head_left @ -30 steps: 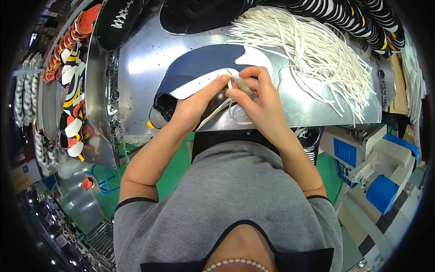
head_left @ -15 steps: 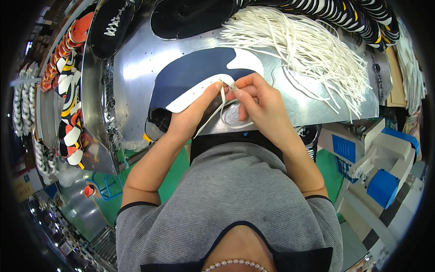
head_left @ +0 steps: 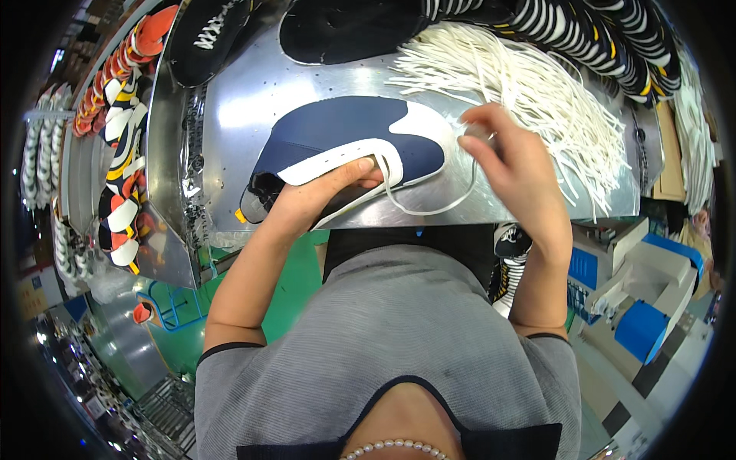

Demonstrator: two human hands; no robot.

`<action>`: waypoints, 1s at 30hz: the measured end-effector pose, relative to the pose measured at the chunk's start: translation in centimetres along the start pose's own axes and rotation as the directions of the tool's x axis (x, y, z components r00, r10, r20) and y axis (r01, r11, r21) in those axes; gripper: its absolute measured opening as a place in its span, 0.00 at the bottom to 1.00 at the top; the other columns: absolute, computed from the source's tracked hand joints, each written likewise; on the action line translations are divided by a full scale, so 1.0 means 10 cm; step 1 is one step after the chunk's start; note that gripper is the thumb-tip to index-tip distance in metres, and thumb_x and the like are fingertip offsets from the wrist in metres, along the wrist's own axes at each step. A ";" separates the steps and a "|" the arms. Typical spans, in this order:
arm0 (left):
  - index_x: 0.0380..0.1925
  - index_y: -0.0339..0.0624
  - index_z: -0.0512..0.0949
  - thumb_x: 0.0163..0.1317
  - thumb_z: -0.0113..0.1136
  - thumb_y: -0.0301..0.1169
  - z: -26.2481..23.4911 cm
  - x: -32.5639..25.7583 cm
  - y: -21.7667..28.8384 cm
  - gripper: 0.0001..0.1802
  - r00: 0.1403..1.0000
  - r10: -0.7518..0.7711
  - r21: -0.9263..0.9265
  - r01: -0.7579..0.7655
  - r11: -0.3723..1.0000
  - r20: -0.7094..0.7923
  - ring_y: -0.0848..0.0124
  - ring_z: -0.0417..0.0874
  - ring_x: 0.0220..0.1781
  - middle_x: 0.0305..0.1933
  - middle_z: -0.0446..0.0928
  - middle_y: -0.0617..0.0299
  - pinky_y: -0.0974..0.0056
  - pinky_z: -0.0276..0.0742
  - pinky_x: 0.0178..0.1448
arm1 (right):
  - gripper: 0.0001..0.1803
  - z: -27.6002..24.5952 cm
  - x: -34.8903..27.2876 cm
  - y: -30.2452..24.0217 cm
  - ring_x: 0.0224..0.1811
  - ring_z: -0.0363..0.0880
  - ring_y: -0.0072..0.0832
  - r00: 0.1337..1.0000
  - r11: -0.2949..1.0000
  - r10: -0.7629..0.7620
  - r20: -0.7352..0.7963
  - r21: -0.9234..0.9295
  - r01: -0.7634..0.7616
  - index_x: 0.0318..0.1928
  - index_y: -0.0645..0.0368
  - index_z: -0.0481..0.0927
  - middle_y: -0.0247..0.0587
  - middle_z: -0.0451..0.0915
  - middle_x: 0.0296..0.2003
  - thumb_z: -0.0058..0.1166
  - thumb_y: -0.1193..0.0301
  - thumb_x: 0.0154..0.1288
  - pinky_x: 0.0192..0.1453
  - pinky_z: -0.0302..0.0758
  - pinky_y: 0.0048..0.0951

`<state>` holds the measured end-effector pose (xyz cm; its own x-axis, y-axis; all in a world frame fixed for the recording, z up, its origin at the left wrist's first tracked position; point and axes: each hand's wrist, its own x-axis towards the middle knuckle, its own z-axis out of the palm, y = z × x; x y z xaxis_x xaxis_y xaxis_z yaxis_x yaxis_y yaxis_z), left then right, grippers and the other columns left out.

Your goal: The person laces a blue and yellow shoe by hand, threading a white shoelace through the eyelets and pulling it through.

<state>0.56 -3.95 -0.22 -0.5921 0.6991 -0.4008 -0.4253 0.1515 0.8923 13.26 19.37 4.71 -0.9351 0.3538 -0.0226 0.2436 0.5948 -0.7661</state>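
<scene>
A navy and white shoe upper lies on its side on the metal table. Its white eyelet strip faces me, with a row of small holes. My left hand grips this strip, thumb near the top and part of the fingers hidden under it. A white shoelace comes out near the strip's rounded end and loops across to my right hand. Raised just right of the upper, that hand is closed on the shoelace, its fingertips slightly blurred. Another length of lace trails beneath the strip toward the table's near edge.
A big heap of white shoelaces covers the table's right side. Black shoe pieces lie at the back, beside rows of stacked striped uppers. Orange and white uppers line the left rack. A grey and blue machine stands at right.
My right hand has moved away from the eyelet strip, up and to the right, drawing the shoelace into a wide loop. My left hand stays on the upper, which sits slightly lower in view.
</scene>
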 end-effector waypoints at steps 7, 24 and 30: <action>0.51 0.34 0.81 0.67 0.65 0.30 -0.09 0.13 -0.15 0.15 0.977 0.196 0.241 -0.171 0.955 -0.084 0.68 0.85 0.49 0.48 0.84 0.56 0.65 0.81 0.56 | 0.34 0.73 0.26 0.33 0.40 0.85 0.35 0.989 0.938 0.151 0.001 0.315 -0.143 0.52 0.60 0.79 0.46 0.86 0.39 0.77 0.54 0.49 0.47 0.79 0.33; 0.38 0.36 0.81 0.56 0.69 0.21 0.03 -0.04 0.11 0.09 0.574 0.795 0.900 -0.428 0.087 0.197 0.57 0.85 0.32 0.35 0.84 0.53 0.59 0.78 0.36 | 0.11 0.94 0.13 0.11 0.24 0.66 0.10 0.994 0.764 0.096 0.058 0.636 -0.111 0.45 0.63 0.85 0.23 0.75 0.23 0.64 0.69 0.67 0.27 0.62 0.17; 0.41 0.37 0.80 0.57 0.66 0.19 0.19 -0.11 0.38 0.11 0.536 0.799 0.899 -0.438 -0.011 0.271 0.59 0.84 0.30 0.33 0.82 0.54 0.60 0.77 0.33 | 0.11 0.69 0.36 -0.10 0.24 0.64 0.09 0.977 0.477 -0.199 0.083 0.879 0.023 0.46 0.63 0.84 0.22 0.73 0.24 0.62 0.68 0.69 0.26 0.58 0.15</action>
<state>0.85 -2.81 3.96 -0.4715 0.6857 0.5545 0.8795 0.3200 0.3522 7.91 15.04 0.93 -0.9828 0.1675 0.0773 -0.1315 -0.3425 -0.9303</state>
